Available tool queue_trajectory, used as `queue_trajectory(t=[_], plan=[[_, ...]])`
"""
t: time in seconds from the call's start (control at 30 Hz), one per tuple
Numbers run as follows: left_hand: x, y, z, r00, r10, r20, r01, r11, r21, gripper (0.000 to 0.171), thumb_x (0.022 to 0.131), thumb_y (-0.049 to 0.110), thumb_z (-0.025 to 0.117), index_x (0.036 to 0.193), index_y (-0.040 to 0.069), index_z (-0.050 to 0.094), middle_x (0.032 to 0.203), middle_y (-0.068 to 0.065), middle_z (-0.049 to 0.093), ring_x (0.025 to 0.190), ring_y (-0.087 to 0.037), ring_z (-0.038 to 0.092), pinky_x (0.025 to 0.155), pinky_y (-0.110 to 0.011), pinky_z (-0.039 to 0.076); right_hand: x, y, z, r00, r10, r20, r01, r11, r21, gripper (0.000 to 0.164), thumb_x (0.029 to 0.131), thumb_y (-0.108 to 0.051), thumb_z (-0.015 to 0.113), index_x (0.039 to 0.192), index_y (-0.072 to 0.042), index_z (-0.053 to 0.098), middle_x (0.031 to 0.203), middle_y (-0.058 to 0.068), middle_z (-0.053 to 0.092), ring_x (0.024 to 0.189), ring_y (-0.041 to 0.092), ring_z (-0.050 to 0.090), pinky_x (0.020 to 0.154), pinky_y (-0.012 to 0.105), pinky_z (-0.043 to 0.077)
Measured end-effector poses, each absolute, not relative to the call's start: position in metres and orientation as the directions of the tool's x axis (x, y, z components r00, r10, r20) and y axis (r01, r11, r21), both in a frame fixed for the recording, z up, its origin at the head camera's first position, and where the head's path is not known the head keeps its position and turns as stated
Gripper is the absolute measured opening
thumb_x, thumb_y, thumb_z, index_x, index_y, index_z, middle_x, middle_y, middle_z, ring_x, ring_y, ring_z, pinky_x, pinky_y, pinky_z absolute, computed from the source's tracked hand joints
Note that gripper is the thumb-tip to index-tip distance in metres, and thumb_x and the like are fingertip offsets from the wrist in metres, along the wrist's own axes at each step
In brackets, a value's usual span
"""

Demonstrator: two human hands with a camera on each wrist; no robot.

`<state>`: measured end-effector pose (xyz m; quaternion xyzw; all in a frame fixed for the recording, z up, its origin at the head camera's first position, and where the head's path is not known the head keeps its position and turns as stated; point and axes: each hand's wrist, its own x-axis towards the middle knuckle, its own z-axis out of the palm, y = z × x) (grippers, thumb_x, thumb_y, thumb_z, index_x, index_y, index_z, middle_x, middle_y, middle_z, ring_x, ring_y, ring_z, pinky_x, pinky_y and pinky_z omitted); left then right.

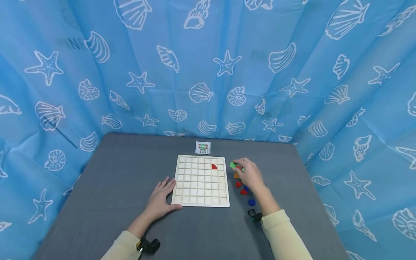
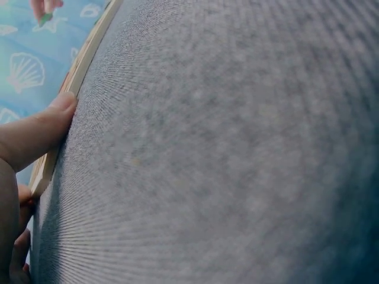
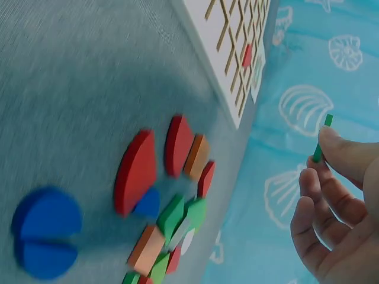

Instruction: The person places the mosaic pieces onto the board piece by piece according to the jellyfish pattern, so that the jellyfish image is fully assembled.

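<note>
A pale wooden grid board [image 1: 200, 181] lies on the grey table, with one red quarter-round piece [image 1: 214, 167] in a cell near its upper right. My left hand [image 1: 159, 198] rests at the board's lower left corner, fingers spread along the left edge and thumb on the front edge. In the left wrist view the thumb [image 2: 44, 133] touches the board's rim. Right of the board, my right hand [image 1: 249, 174] pinches a green block [image 3: 323, 139] between thumb and fingertips, held above the table.
Loose blocks lie right of the board: red pieces [image 3: 135, 171], blue rounded pieces [image 3: 47, 216], an orange block [image 3: 146, 249], green ones and others. A small picture card [image 1: 203, 147] lies behind the board. A blue shell-patterned curtain [image 1: 208, 72] surrounds the table's back and sides.
</note>
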<state>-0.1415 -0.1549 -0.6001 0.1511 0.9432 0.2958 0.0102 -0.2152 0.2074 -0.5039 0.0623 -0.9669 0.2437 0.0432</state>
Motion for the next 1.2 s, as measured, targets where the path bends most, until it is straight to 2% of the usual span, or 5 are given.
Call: queue_trajectory(t=[0.1,0.33,0.6,0.8,1.2], plan=[[-0.142,-0.154,-0.600,-0.952,0.295,0.082,0.287,0.768,0.572,0.109,0.071,0.066,0.079,0.155,0.007,0.040,0.161,-0.010,0.038,0.153,-0.036,0.024,0.124,-0.059,0.019,-0.215,0.199,-0.505,-0.985,-0.131,0.115,-0.170,0.865,-0.472,0.032,0.094,-0.019,0.074,0.125,-0.013,0.072,0.128,0.010,0.066,0.106,0.029,0.067,0.083,0.048,0.058],[-0.142,-0.153,-0.602,-0.961,0.269,0.061,0.256,0.793,0.552,0.110,0.071,0.068,0.078,0.155,0.009,0.040,0.162,-0.009,0.037,0.154,-0.034,0.024,0.124,-0.057,0.019,-0.227,0.184,-0.514,-0.978,-0.178,0.108,-0.208,0.839,-0.503,0.031,0.093,-0.016,0.075,0.123,-0.012,0.073,0.121,0.008,0.067,0.091,0.021,0.065,0.076,0.038,0.058],[-0.142,-0.153,-0.600,-0.957,0.278,0.081,0.275,0.789,0.549,0.109,0.072,0.067,0.078,0.155,0.007,0.041,0.161,-0.011,0.039,0.153,-0.036,0.026,0.124,-0.058,0.021,-0.242,0.168,-0.525,-0.977,-0.198,0.085,-0.214,0.852,-0.478,0.031,0.092,-0.018,0.076,0.122,-0.013,0.074,0.121,0.007,0.068,0.088,0.017,0.063,0.075,0.037,0.057],[-0.139,-0.154,-0.600,-0.960,0.263,0.095,0.269,0.772,0.577,0.109,0.071,0.065,0.081,0.154,0.006,0.042,0.160,-0.012,0.039,0.152,-0.037,0.026,0.122,-0.060,0.022,-0.254,0.154,-0.530,-0.960,-0.278,0.023,-0.252,0.830,-0.498,0.030,0.096,-0.020,0.071,0.125,-0.014,0.072,0.123,0.006,0.067,0.095,0.019,0.065,0.077,0.039,0.056],[-0.141,-0.152,-0.604,-0.959,0.269,0.092,0.274,0.786,0.554,0.109,0.071,0.069,0.078,0.154,0.007,0.042,0.160,-0.010,0.039,0.153,-0.036,0.027,0.123,-0.059,0.022,-0.270,0.130,-0.542,-0.942,-0.334,-0.041,-0.291,0.869,-0.400,0.029,0.094,-0.021,0.073,0.122,-0.016,0.074,0.123,0.004,0.067,0.115,0.025,0.063,0.094,0.044,0.056]])
